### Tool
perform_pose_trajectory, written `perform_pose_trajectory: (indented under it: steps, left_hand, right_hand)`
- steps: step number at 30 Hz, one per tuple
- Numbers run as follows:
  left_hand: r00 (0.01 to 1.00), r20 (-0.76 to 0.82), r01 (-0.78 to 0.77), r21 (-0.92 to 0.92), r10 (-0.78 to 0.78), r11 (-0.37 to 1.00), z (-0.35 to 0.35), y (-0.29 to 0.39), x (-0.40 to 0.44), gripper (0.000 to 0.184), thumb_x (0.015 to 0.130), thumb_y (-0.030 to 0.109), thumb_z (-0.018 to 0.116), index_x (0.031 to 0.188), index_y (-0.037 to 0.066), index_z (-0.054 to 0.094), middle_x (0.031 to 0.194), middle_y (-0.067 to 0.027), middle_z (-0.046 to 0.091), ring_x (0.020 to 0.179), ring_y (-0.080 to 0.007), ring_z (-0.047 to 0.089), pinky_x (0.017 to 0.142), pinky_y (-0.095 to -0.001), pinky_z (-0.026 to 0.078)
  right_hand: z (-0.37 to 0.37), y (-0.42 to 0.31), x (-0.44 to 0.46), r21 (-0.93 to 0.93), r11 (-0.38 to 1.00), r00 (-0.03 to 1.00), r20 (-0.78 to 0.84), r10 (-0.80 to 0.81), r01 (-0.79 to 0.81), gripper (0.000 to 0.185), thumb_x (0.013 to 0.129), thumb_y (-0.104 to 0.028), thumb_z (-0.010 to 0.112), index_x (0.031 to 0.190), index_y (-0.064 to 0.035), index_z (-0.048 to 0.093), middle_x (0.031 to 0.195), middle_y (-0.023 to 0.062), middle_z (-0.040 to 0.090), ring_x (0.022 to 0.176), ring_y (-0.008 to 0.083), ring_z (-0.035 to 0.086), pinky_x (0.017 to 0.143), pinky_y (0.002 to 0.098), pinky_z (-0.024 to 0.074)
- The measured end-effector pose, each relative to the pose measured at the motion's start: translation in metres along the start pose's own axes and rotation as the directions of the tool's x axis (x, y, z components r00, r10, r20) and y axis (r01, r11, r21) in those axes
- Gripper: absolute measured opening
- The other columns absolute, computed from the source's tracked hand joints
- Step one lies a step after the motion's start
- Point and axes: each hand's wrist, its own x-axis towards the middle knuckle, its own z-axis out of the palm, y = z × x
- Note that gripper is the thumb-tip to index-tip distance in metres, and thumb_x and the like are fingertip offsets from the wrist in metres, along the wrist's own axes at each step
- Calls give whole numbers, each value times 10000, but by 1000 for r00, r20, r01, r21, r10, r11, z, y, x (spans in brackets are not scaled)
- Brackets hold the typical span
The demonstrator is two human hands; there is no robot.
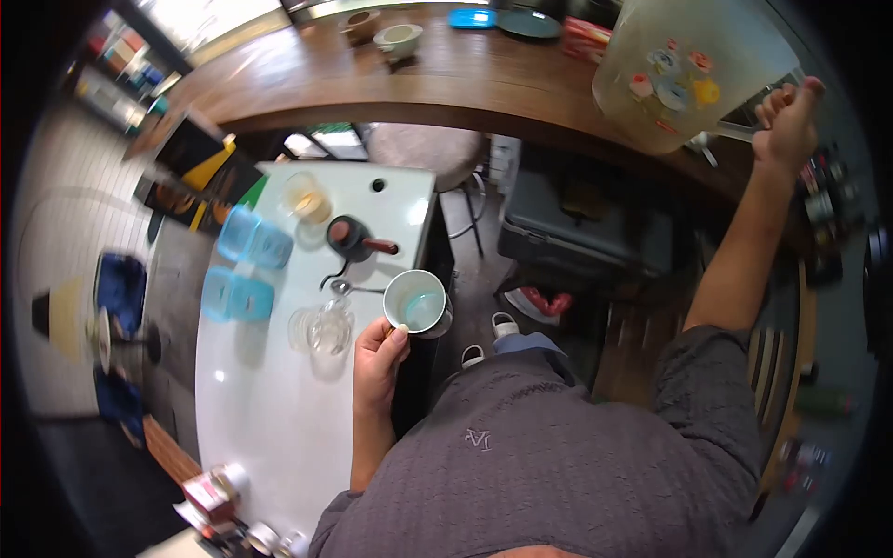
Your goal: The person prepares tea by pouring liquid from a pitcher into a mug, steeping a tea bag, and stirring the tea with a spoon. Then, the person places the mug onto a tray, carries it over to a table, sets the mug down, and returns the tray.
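A long wooden counter (pixel 502 79) below a bright window (pixel 219 23), a round stool (pixel 423 149), a glossy white table (pixel 279 400).

I see a round white cup (pixel 415 302), pale aqua inside at the bottom. The tall frosted plastic pitcher (pixel 670 82) is whitish, and I make out its flower pattern in red, pink, orange-yellow and grey-blue. The see-through plastic boxes (pixel 244 296) show light blue; the small round pot (pixel 348 245) is dark grey with a reddish-brown handle (pixel 381 246). My glossy tabletop (pixel 244 400) is white, the wooden tabletop (pixel 521 79) brown.
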Motion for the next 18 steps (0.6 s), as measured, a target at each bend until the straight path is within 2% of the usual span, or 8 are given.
perform_pose_trajectory:
  steps: [2,4,7,11,13,14,16,18]
  left_hand:
    - [992,105,64,24,-66,998,7,-4,15,151,905,171,624,827,49,581,689,34,478,607,-59,394,560,-217,300]
    - [974,205,86,55,-95,995,13,-16,29,193,907,167,619,766,72,528,681,27,474,606,-66,392,562,-223,301]
    - [920,350,146,117,-178,982,41,-26,46,223,911,163,609,740,84,489,673,21,467,604,-70,386,563,-228,300]
    - [830,498,179,184,-249,966,94,-48,56,200,914,185,594,773,69,513,661,29,452,595,-69,371,559,-235,288]
    - [778,565,170,231,-274,958,126,-57,55,177,915,191,583,811,52,548,657,30,453,588,-69,366,555,-237,280]
    - [693,662,168,236,-285,957,130,-71,62,202,944,218,556,977,22,594,675,38,472,593,-60,400,558,-235,312]
    - [692,643,168,297,-327,940,177,-77,46,188,917,211,575,845,37,574,653,35,447,582,-67,361,551,-236,274]
    - [643,685,183,298,-344,937,214,-96,33,192,920,225,571,866,42,580,652,40,444,573,-62,344,542,-240,258]
  right_hand:
    - [-50,-38,-16,-46,999,999,-49,-7,5,508,950,-530,502,720,-82,437,568,-38,321,465,68,266,434,229,210]
    - [-100,-73,-41,-174,984,997,-65,-32,20,496,982,-525,434,762,-81,444,583,-38,307,481,72,238,449,232,194]
    - [-165,-122,-89,-389,920,948,-310,-78,-52,506,994,-532,395,784,-74,448,586,-40,304,491,68,234,462,231,188]
    - [-287,-187,-155,-520,842,902,-418,-106,-142,507,967,-558,446,811,-76,472,612,-31,369,501,61,265,468,229,185]
    - [-328,-223,-191,-574,795,829,-530,-178,-196,509,967,-560,444,810,-76,471,608,-32,367,500,57,272,465,226,185]
    - [-349,-240,-208,-601,761,774,-593,-221,-243,511,967,-563,441,809,-77,469,605,-33,366,498,53,278,462,223,185]
    - [-398,-275,-236,-624,738,718,-635,-286,-257,509,971,-557,436,807,-77,471,595,-37,361,485,45,272,448,212,182]
    - [-439,-313,-263,-661,678,667,-667,-333,-322,496,974,-540,449,793,-79,474,587,-44,360,474,38,266,433,204,184]
